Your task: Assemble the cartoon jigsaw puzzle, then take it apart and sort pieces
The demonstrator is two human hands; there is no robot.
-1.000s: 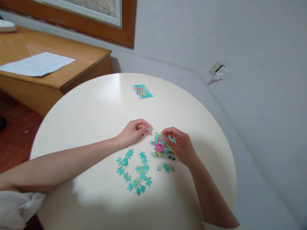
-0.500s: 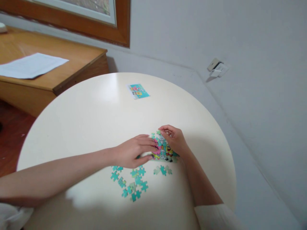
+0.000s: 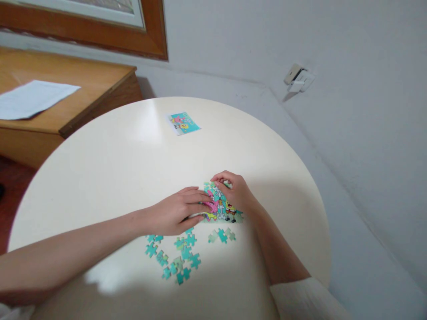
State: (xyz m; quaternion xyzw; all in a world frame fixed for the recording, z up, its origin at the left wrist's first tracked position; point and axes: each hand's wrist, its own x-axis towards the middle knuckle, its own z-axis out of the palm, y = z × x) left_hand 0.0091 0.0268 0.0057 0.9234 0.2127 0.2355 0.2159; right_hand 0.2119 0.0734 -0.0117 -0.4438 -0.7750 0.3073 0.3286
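Note:
A partly joined cartoon jigsaw puzzle (image 3: 220, 210) lies on the round white table (image 3: 110, 164), showing a pink, a pale and a yellow figure. My left hand (image 3: 182, 211) rests flat at its left side, fingers stretched over the pink figure. At the top edge, my right hand (image 3: 237, 192) has its thumb and fingers closed on a puzzle piece, mostly hidden by the fingers. Below my left hand are several loose teal and green puzzle pieces (image 3: 186, 253). A short row of pieces (image 3: 222, 236) lies just below the puzzle.
A picture card (image 3: 184, 123) of the same cartoon lies near the table's far edge. To the left stands a wooden desk (image 3: 100, 75) with a sheet of paper (image 3: 36, 98) on it. A socket with a plug (image 3: 298, 79) is on the wall at right.
The view has shifted slightly, moving the puzzle and both hands left in the picture. The puzzle's upper left looks more filled with teal. My right hand stays at the top edge.

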